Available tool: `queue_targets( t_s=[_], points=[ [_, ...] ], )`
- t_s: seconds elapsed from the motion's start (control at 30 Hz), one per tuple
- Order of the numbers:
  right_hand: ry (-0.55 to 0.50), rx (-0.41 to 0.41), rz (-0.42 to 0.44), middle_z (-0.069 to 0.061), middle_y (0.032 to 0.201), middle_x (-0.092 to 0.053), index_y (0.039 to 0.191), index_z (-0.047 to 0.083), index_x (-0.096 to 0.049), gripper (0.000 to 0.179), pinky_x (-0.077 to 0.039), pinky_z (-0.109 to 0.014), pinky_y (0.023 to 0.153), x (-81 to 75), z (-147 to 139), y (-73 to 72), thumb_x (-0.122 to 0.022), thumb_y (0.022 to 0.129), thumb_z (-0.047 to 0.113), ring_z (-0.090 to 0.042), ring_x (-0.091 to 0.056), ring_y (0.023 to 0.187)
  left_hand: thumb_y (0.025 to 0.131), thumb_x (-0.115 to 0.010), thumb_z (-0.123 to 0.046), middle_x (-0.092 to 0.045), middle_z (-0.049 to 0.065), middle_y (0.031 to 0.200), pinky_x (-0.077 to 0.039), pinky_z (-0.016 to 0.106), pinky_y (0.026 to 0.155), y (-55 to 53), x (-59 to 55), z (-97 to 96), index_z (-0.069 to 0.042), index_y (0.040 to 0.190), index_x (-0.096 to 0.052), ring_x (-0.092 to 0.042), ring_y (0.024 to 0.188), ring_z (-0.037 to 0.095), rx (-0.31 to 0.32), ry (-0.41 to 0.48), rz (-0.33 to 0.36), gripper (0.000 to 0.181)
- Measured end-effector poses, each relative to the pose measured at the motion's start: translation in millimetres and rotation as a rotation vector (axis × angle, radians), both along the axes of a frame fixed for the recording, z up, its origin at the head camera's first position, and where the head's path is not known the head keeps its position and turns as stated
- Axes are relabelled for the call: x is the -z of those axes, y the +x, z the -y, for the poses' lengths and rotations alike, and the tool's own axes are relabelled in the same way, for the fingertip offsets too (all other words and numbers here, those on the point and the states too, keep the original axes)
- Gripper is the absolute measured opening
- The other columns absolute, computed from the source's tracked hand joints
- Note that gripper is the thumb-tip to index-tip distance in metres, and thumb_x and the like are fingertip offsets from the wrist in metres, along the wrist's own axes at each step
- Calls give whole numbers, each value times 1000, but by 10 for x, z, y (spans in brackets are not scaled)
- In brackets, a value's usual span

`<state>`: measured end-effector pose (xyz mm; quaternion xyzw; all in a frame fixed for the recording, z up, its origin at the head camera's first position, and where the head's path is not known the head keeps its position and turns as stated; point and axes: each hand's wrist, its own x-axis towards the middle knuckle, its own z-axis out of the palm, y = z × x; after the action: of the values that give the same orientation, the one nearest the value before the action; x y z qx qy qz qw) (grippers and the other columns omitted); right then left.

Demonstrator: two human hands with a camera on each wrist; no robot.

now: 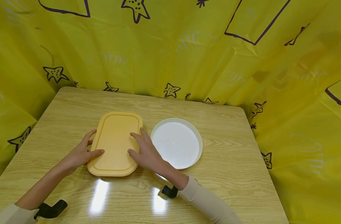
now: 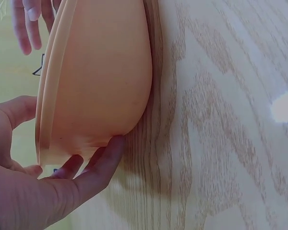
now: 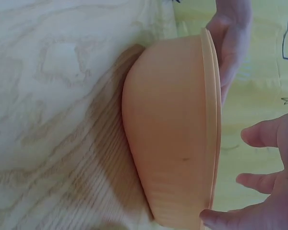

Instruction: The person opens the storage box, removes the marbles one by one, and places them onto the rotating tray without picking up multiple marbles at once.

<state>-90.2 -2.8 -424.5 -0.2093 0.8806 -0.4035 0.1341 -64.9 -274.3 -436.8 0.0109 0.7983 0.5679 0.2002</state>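
A light orange lidded container (image 1: 118,140), rectangular with rounded corners, sits on the table in the head view. Its lid is on, and the side wall (image 2: 103,72) curves in toward the base in the left wrist view. My left hand (image 1: 82,152) grips its left side, thumb over the lid and fingers against the wall. Over the right part of the lid is my right hand (image 1: 146,152), fingers spread. One of its fingertips (image 3: 211,216) is right at the rim in the right wrist view, while the other fingers stand off the lid.
A round, shallow white tray (image 1: 176,144) with a low rim lies just right of the container, partly under the right forearm in view. The wooden table (image 1: 229,174) is backed by a yellow patterned curtain (image 1: 159,56). Black wrist mounts (image 1: 51,210) hang below both sleeves.
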Motion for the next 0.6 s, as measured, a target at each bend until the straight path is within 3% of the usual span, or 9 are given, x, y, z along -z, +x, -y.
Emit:
queue_targets(
  t_s=[0.33,0.6],
  points=[
    [52,-90,-200,-17,162,-20,145,12,-51,53,-40,-47,106,-1,16,77,-64,96,22,-33,-25,146,100,-62,-24,-20,43,146,-54,34,73,24,18,-9,-8,159,11,-64,101,36,-16,-35,-12,95],
    [46,-109,-236,-18,161,-21,146,10,-48,54,-40,-49,105,19,-10,132,-64,96,22,-33,-26,145,100,-62,-25,-19,44,148,-55,35,74,46,19,-20,-8,159,10,-61,107,42,-29,-38,-18,94]
  ],
)
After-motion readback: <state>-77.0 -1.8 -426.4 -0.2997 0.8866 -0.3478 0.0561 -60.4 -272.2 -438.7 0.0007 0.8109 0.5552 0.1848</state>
